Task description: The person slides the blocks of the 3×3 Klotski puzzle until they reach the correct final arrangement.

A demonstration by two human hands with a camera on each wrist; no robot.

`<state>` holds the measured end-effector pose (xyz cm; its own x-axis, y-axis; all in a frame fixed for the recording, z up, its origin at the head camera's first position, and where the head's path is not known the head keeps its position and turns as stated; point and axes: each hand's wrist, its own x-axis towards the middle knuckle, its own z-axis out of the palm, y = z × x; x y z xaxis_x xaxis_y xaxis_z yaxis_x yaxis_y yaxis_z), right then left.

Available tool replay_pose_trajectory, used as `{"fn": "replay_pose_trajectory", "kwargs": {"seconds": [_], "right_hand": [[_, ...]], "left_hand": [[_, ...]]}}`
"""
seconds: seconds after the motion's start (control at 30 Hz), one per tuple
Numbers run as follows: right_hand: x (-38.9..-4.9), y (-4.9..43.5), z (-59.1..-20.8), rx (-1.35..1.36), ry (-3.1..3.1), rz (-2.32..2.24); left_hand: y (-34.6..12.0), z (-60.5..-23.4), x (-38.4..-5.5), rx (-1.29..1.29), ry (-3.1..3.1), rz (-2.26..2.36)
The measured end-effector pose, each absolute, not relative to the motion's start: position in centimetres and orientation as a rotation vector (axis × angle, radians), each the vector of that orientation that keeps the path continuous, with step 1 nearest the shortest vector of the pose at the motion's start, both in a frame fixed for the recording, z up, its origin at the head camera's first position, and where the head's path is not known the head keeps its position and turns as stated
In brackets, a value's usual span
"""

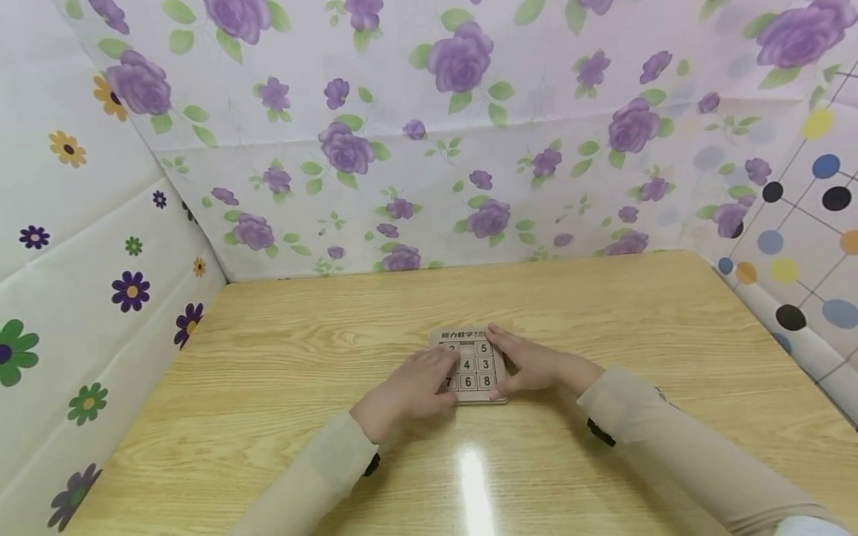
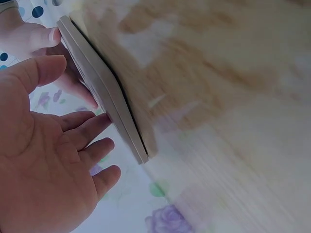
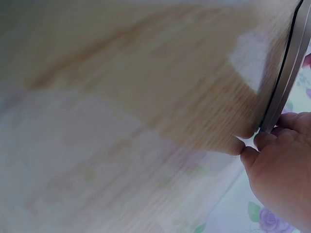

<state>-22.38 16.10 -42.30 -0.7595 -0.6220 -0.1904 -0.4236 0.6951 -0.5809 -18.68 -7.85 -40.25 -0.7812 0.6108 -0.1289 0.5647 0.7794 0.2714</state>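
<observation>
A flat sliding number puzzle [image 1: 467, 381] with square numbered tiles lies on the table in front of me. Tiles 5, 4, 3, 6 and 8 show plainly, and a gap sits in the top row left of the 5. My left hand [image 1: 415, 383] reaches over the puzzle's left side, fingertips on the tiles and covering part of that column. In the left wrist view its fingers are loosely extended at the board's edge. My right hand [image 1: 532, 365] holds the right side, thumb at the lower corner and fingers at the upper one.
The puzzle rests on a wood-grain table [image 1: 302, 335] with a bright light reflection near the front. A purple-flowered sheet [image 1: 402, 186] hangs behind it. Patterned sheets also stand at the left and right sides.
</observation>
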Motion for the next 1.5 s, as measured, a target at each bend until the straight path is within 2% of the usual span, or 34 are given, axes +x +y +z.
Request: {"fn": "replay_pose_trajectory", "kwargs": {"seconds": [0.37,0.63,0.83,1.5], "right_hand": [[-22.5,16.1,-42.3,-0.797,2.532,-0.732],[-22.3,16.2,-42.4,-0.808,2.532,-0.736],[-22.4,16.2,-42.4,-0.812,2.534,-0.733],[-22.3,16.1,-42.2,-0.834,2.538,-0.734]], "left_hand": [[-8.6,-40.2,-18.5,0.887,2.733,0.387],[-8.3,-40.7,-17.5,1.055,2.682,0.396],[-7.8,-40.4,-17.0,1.036,2.671,0.344],[-6.5,-39.9,-19.1,0.947,2.688,0.322]]}}
